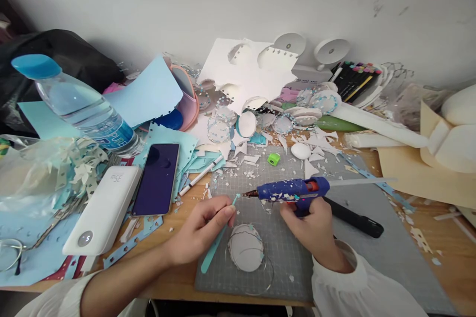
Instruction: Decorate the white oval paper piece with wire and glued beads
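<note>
My left hand (204, 228) is closed in a pinch on turquoise tweezers (211, 256), whose tips point away from me. A tiny light-blue paper piece (238, 196) shows at those tips, right by the nozzle of a blue hot glue gun (277, 189). My right hand (312, 225) is wrapped around the gun's handle, and a clear glue stick (364, 181) sticks out of its back end. Below and between both hands, a round white disc (246, 252) with thin wire and small bits on its rim lies on the grey cutting mat (290, 257).
A white power bank (102, 210), a phone (156, 178) and a water bottle (87, 104) are on the left. Paper scraps and decorated discs crowd the back. A green sharpener (273, 159) sits mid-mat, and a black bar-shaped object (353, 218) lies beside my right hand.
</note>
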The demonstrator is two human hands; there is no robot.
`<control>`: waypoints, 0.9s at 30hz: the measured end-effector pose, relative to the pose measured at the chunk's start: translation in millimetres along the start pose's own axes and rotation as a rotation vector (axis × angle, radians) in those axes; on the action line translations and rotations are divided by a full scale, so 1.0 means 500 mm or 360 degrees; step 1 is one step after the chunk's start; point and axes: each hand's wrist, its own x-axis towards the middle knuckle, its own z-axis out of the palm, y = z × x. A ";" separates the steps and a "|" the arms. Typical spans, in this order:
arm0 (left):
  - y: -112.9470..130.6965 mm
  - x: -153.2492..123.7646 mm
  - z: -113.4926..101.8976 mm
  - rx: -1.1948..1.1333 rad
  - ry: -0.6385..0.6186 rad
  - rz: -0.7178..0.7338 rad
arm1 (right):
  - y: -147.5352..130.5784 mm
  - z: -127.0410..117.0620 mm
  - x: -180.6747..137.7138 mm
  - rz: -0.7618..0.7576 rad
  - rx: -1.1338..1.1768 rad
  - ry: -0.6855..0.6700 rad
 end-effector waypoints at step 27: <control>0.000 0.004 0.000 -0.0004 0.0038 -0.0016 | 0.043 -0.017 0.005 0.0085 -0.0570 0.0290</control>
